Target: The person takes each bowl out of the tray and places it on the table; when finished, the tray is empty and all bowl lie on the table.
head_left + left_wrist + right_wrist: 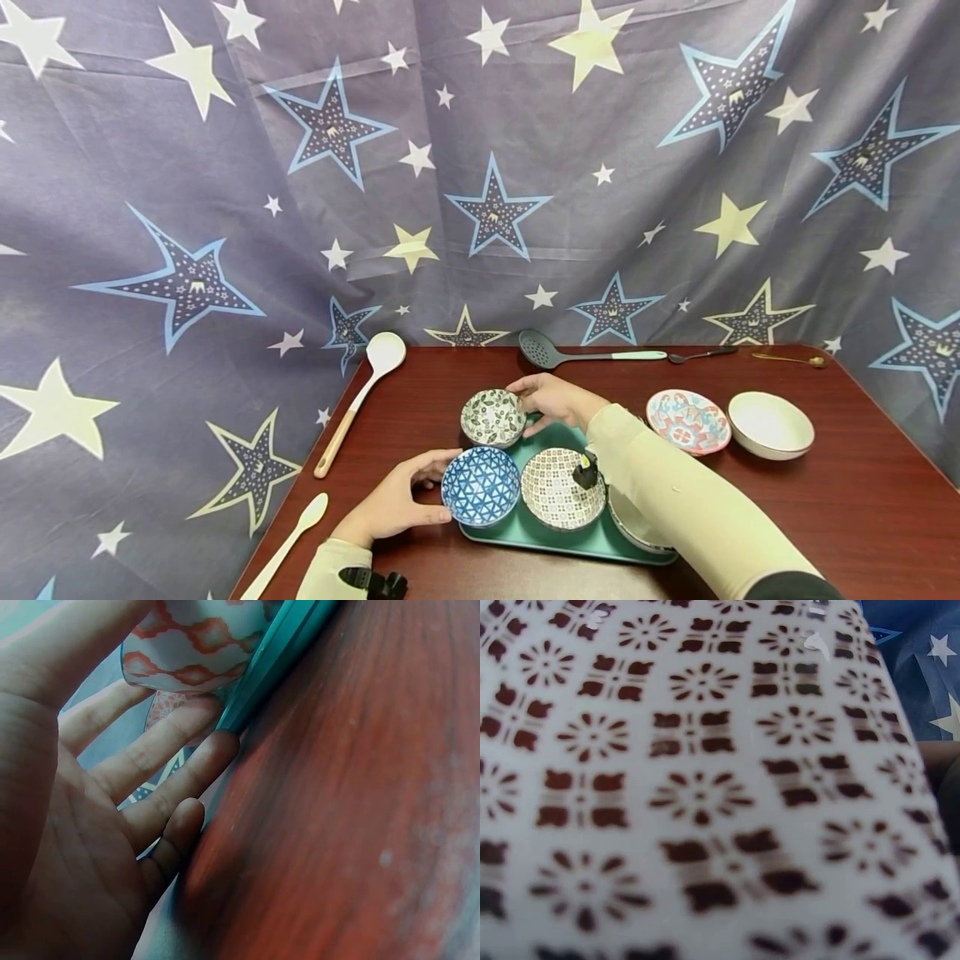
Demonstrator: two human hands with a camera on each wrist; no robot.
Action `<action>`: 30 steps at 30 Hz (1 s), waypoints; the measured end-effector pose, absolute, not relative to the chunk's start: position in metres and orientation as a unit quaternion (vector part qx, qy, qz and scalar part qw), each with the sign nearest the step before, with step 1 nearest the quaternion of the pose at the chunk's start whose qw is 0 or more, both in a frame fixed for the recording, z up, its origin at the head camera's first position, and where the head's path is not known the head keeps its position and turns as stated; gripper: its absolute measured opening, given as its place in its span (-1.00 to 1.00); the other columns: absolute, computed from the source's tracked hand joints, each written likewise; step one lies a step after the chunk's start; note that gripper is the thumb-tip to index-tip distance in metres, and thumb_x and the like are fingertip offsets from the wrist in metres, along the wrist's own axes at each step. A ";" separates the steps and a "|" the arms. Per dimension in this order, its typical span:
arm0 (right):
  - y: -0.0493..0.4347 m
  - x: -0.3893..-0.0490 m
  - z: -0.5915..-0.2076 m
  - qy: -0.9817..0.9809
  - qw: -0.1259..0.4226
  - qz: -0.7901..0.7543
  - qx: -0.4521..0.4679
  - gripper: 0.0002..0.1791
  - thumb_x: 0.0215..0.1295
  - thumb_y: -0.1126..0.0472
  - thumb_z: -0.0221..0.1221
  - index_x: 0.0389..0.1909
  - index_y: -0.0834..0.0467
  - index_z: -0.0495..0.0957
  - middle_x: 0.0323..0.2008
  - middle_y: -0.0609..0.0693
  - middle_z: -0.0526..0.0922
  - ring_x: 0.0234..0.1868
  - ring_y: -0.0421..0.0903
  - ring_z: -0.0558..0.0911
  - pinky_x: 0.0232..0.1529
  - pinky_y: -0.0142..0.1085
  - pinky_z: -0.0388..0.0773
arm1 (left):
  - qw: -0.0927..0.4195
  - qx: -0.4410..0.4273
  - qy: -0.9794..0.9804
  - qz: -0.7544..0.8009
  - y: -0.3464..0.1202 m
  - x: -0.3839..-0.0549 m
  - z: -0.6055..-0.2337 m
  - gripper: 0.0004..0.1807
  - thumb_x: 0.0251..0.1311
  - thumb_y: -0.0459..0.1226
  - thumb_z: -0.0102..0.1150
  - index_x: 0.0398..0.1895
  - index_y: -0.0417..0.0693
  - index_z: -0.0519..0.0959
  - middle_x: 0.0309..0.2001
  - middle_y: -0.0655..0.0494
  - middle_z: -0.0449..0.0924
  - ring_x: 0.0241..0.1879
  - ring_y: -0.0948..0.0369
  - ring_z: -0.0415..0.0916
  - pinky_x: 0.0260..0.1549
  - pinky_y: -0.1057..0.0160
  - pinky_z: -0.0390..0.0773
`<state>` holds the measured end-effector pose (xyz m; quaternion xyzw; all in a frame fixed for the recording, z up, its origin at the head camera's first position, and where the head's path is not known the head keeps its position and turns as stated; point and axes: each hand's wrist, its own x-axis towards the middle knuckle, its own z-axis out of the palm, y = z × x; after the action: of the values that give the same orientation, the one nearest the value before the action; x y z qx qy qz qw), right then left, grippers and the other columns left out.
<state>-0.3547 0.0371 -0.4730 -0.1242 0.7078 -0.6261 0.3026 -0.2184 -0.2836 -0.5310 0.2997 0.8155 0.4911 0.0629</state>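
Bowl arranging seems underway, likely wanting level handling next: the right hand [557, 402] grips the leaf-patterned bowl [491, 417] at its left; the left hand [401, 495], relaxed, touches the blue triangle-patterned bowl [481, 487] at its right.

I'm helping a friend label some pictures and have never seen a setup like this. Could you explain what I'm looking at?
There is no machine, only a person's bare left hand and right hand. The wide picture is taken from the person's head; the two close ones come from the wrists. The left wrist picture shows that palm; the right one is filled mostly by a brown-patterned bowl.

On the reddish-brown table are a teal tray under that bowl, several more bowls, a white ladle, a grey slotted spoon and other spoons.

The left hand touches a blue bowl, the right hand a leaf-patterned bowl. How firmly, I can't tell.
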 end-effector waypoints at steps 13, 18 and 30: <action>0.038 -0.356 -0.474 0.690 0.306 -0.642 -0.135 -0.40 0.45 0.53 0.06 0.49 0.31 0.36 0.32 0.38 0.43 0.23 0.29 0.57 -0.14 0.05 0.73 | 0.060 0.298 0.817 0.490 -0.283 -0.217 -0.528 -0.16 0.16 -0.23 0.55 0.53 0.10 0.41 0.13 0.12 0.67 0.07 0.11 0.61 -0.01 0.12 0.58; 0.040 -0.355 -0.469 0.690 0.302 -0.645 -0.128 -0.41 0.46 0.54 0.04 0.50 0.31 0.36 0.33 0.40 0.41 0.25 0.31 0.55 -0.12 0.06 0.72 | 0.055 0.303 0.816 0.488 -0.283 -0.218 -0.529 -0.16 0.15 -0.23 0.54 0.53 0.09 0.41 0.13 0.12 0.67 0.06 0.10 0.60 0.00 0.12 0.58; 0.050 -0.355 -0.452 0.688 0.281 -0.655 -0.140 -0.41 0.46 0.53 0.05 0.50 0.33 0.34 0.30 0.43 0.41 0.19 0.35 0.59 -0.12 0.06 0.72 | 0.058 0.303 0.814 0.491 -0.283 -0.218 -0.530 -0.16 0.16 -0.23 0.55 0.53 0.12 0.41 0.14 0.12 0.67 0.08 0.10 0.60 0.00 0.11 0.58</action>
<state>-0.3549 0.0497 -0.4519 -0.1399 0.6877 -0.6548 0.2806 -0.2183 -0.2831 -0.5300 0.3034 0.8144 0.4913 0.0584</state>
